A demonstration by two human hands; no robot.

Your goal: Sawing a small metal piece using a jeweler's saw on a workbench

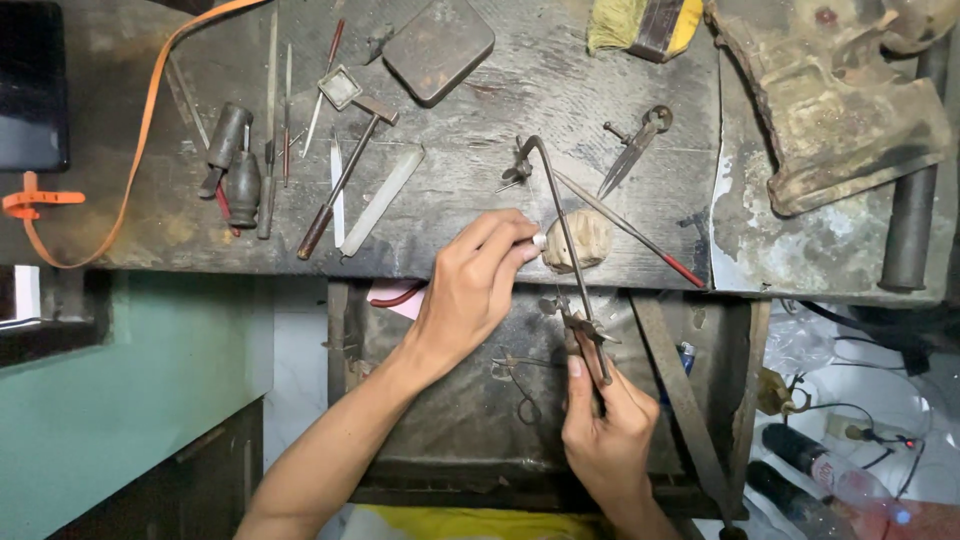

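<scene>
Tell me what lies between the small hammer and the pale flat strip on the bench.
In the head view, a slim pale blade lies between the hammer and the pale flat strip.

Scattered files (275,120) left, dividers (632,148) right.

1 view only, from a camera worn on the person's head, looking almost straight down. It sits close above the work, near enough that both forearms enter from the bottom edge and the left hand (478,280) and right hand (600,425) fill the middle. The worn wooden desk (480,100) runs across the upper half, its front edge crossing the frame near mid-height. Below that edge the view drops into an open drawer (455,400) and, to the lower right, down to the floor.
</scene>
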